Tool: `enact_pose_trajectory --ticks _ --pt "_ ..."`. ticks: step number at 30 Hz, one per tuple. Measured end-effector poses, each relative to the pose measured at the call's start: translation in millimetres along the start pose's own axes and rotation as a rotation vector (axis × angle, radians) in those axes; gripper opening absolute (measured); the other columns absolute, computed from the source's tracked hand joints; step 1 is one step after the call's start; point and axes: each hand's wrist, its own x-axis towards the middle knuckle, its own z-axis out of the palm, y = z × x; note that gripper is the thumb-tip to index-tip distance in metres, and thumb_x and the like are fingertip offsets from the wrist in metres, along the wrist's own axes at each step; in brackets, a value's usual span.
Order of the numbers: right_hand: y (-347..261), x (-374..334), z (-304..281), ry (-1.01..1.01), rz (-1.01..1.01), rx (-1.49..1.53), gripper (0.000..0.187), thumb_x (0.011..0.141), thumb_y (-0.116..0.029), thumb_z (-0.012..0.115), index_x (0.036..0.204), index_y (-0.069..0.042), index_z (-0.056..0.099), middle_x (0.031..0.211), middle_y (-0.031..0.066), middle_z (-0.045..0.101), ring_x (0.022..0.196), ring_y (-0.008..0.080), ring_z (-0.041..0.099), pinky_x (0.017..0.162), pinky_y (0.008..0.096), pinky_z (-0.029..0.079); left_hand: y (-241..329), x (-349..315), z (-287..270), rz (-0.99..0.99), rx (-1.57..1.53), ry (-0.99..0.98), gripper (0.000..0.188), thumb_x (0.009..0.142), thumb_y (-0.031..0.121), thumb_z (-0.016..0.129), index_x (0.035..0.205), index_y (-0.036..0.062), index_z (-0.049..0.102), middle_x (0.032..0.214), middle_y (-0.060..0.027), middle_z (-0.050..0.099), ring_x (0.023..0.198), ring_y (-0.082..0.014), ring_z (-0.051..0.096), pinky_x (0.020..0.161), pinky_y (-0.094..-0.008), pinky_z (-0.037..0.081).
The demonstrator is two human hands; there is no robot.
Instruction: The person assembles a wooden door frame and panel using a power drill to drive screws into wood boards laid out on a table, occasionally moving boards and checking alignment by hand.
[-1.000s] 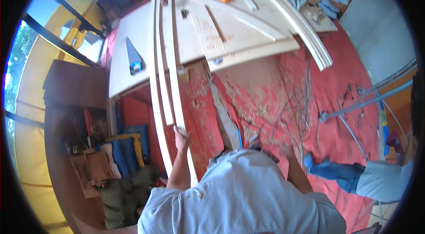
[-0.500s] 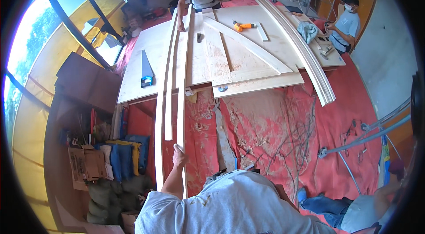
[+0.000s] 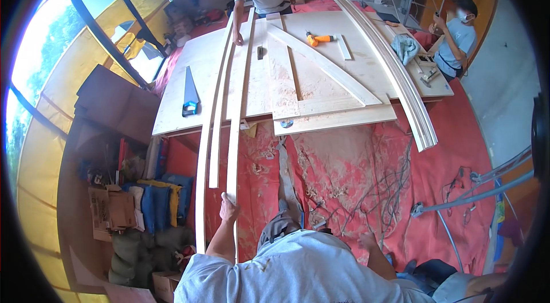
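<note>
My left hand is closed around the near part of a long, pale wooden strip. The strip runs away from me over the large plywood table. Left of it lie a second long strip and a shorter strip. At the far end, another person's hand rests by the strips. My right hand hangs low beside my body, above the red floor covering; its fingers are too small and blurred to read.
A handsaw, an orange drill and a triangular wooden frame lie on the table. A bundle of long strips overhangs its right side. Cables cross the floor. One person stands far right; another's legs show lower right.
My left hand and its strip have shifted slightly left and nearer. My right hand has come into view. The person at far right has raised their hands; the one at lower right has shifted.
</note>
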Motion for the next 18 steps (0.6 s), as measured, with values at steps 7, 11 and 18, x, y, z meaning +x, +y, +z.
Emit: enact_pose_trajectory --ticks 7,11,18 --pt "-25.3 47.3 15.0 -0.067 -0.122 0.146 0.018 0.09 -0.018 0.068 0.085 -0.001 0.066 0.074 0.0101 0.068 0.059 0.0217 0.066 0.052 0.0386 0.056 10.1 35.7 2.8 0.0 -0.118 -0.022 0.103 0.081 0.041 0.079 0.158 0.0034 0.022 0.136 -0.0308 0.06 0.125 -0.0471 0.06 0.103 -0.0519 0.051" --pt "-73.4 20.4 53.4 -0.026 -0.545 -0.469 0.016 0.087 -0.015 0.066 0.077 -0.002 0.067 0.071 0.0133 0.068 0.06 0.0211 0.066 0.052 0.0383 0.054 7.0 30.2 -3.3 -0.068 -0.165 -0.108 0.092 0.08 0.04 0.08 0.151 0.005 0.033 0.124 -0.033 0.066 0.117 -0.0496 0.064 0.098 -0.0546 0.052" --pt "-77.9 109.5 73.2 0.034 -0.878 -1.104 0.03 0.089 -0.033 0.063 0.078 -0.007 0.073 0.072 0.016 0.068 0.065 0.0235 0.069 0.064 0.0424 0.054 20.9 51.6 8.5 0.011 -0.302 -0.156 0.063 0.077 0.036 0.083 0.119 0.0024 0.05 0.101 -0.0268 0.071 0.101 -0.0464 0.07 0.087 -0.053 0.055"
